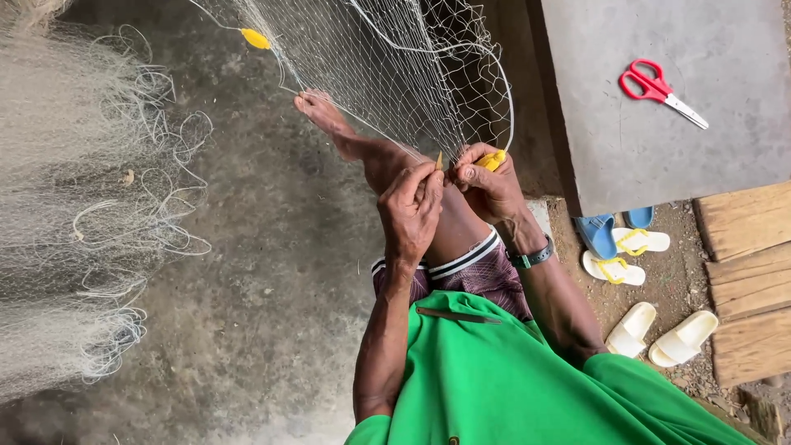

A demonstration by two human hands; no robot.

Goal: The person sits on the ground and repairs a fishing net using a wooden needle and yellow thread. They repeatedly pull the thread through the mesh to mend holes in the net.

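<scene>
Pinching the fishing net (395, 74), the left hand (412, 206) closed on mesh while the right hand (490, 185) gripped a yellow float (492, 160).

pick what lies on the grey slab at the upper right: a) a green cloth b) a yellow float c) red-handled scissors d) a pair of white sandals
c: the red-handled scissors lie on the grey slab, while the white sandals sit on the ground below it and the hands work the fishing net.
</scene>
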